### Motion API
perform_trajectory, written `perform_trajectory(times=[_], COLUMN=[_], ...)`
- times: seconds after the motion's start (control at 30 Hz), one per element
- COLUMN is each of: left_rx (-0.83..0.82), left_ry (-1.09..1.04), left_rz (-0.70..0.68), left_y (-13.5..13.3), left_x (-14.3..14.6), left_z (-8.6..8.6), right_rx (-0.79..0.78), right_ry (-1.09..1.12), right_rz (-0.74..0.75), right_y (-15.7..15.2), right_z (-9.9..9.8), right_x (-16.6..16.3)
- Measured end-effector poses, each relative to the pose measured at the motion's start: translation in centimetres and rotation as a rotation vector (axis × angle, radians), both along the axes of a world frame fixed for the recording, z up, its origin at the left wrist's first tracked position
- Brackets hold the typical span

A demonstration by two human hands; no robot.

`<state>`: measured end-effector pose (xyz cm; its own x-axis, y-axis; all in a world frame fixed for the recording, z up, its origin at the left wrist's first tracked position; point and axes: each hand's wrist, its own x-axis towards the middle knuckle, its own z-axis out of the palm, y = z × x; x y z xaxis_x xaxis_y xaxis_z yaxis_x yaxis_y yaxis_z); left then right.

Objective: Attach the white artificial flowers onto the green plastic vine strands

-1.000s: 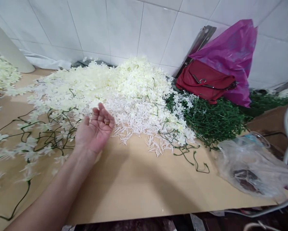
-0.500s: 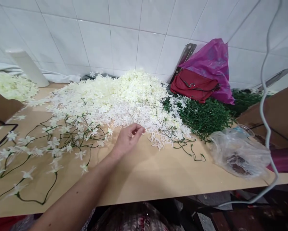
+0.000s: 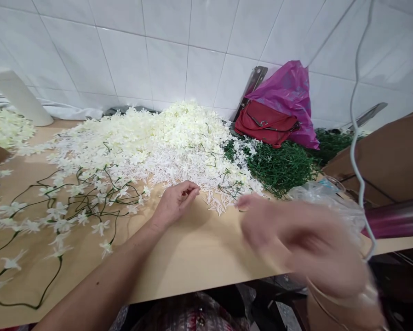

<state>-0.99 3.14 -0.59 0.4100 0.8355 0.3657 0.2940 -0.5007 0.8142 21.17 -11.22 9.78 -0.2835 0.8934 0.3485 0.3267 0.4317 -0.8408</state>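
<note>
My left hand (image 3: 175,201) rests on the tan table (image 3: 199,257) with its fingers curled together at the near edge of a big heap of white artificial flowers (image 3: 151,138); whatever it pinches is too small to see. My right hand (image 3: 296,239) is in the air over the table's right front, smeared by motion, so its fingers cannot be read. Green stems with white blossoms (image 3: 68,202) trail across the table to the left of my left hand.
A pile of bare green stems (image 3: 282,165) lies right of the flowers. A red bag (image 3: 265,124) and a purple plastic bag (image 3: 289,92) lean on the tiled wall. A clear plastic bag (image 3: 330,197), a brown box (image 3: 389,151) and a hanging grey cable (image 3: 358,138) are at right.
My left hand turned palm-down and moved right to the heap's edge, fingers closing. My right hand came into view from the right. The camera shifted.
</note>
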Motion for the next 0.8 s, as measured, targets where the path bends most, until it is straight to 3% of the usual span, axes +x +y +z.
perform_trajectory(times=[0.03, 0.17, 0.33, 0.5, 0.63, 0.67, 0.8], left_rx=[0.000, 0.007, 0.010, -0.004, 0.014, 0.028, 0.073], left_ry=[-0.004, -0.005, 0.021, 0.034, 0.077, 0.087, 0.060], left_rz=[0.004, 0.045, 0.046, 0.047, 0.041, 0.045, 0.140], left_y=[0.0, -0.1, 0.0, 0.1, 0.1, 0.1, 0.1], left_x=[0.0, 0.3, 0.5, 0.3, 0.7, 0.8, 1.2], left_z=[0.0, -0.1, -0.5, -0.8, -0.8, -0.8, -1.0], right_rx=[-0.003, 0.237, 0.272, 0.232, 0.203, 0.212, 0.187], right_ry=[-0.061, -0.622, -0.790, -0.902, -0.886, -0.854, -0.357], right_rz=[-0.017, -0.381, -0.410, -0.377, -0.318, -0.315, -0.349], right_y=[2.9, 12.4, 17.6, 18.9, 17.4, 16.8, 14.5], right_z=[-0.3, -3.8, -6.1, -5.4, -4.4, -4.2, -4.0], right_x=[0.4, 1.7, 1.4, 2.2, 4.0, 4.2, 3.4])
